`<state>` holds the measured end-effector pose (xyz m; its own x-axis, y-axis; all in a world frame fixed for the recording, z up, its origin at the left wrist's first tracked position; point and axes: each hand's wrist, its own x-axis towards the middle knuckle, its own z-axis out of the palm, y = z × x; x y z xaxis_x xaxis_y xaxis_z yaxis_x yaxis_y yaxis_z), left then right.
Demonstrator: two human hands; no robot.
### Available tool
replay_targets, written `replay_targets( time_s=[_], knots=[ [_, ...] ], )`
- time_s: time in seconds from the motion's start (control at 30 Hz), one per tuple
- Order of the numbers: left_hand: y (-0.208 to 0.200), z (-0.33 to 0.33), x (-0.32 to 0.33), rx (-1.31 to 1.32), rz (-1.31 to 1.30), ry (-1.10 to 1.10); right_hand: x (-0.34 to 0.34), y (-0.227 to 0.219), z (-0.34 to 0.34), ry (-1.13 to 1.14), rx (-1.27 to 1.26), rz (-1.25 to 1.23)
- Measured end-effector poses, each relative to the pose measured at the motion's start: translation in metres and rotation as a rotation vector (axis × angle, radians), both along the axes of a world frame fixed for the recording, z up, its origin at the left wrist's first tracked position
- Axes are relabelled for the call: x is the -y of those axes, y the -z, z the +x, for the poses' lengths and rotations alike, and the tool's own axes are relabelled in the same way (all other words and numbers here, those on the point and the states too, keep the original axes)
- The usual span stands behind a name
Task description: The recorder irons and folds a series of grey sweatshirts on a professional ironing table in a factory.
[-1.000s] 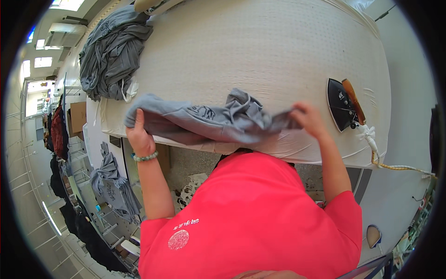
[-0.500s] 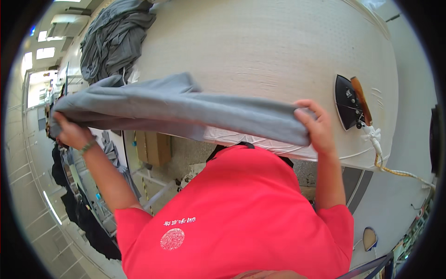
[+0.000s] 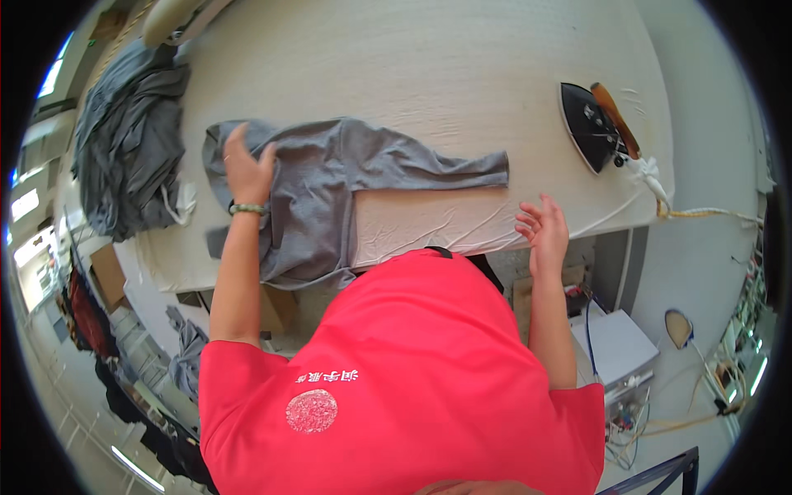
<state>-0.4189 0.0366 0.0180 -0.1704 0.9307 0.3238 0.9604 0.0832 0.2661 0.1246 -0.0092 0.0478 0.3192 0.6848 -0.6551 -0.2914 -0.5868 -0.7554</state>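
Note:
A grey long-sleeved garment [image 3: 309,194] lies spread on the pale padded table [image 3: 429,74], one sleeve stretched out to the right. Its lower edge hangs over the table's near side by my waist. My left hand [image 3: 249,172], a beaded bracelet at the wrist, is open over the garment's left part, thumb and fingers apart. Whether it touches the cloth I cannot tell. Off the table's near edge, beyond the sleeve's cuff, my right hand [image 3: 544,235] is raised, fingers loosely bent and apart with nothing in them.
An iron [image 3: 590,128] with a wooden handle rests at the table's right, its cord [image 3: 709,214] trailing off to the right. A heap of grey garments [image 3: 132,140] is piled at the left end. Below on the right stands a white-topped unit [image 3: 619,346] with cables around it.
The grey garment, half a second ago stretched between both hands in the air, now lies on the table. Both hands have let go; my right hand has dropped toward me and my left has moved over the cloth.

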Motion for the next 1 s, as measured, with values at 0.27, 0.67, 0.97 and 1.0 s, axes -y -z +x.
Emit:
replay_targets(
  time_s=[0.27, 0.67, 0.97, 1.0],
  knots=[
    [-0.011, 0.076, -0.087, 0.136, -0.565, 0.524, -0.061, 0.036, -0.027, -0.594, 0.750, 0.177],
    [-0.046, 0.068, -0.046, 0.344, -0.396, 0.544, -0.080, 0.028, -0.033, -0.686, 0.374, -0.069],
    [-0.140, 0.011, 0.020, 0.035, 0.018, 0.368, -0.088, -0.071, -0.061, -0.895, 0.106, 0.283],
    [-0.153, 0.003, 0.025, 0.089, 0.011, 0.310, -0.083, -0.091, -0.063, -0.891, 0.111, 0.357]
  ],
)
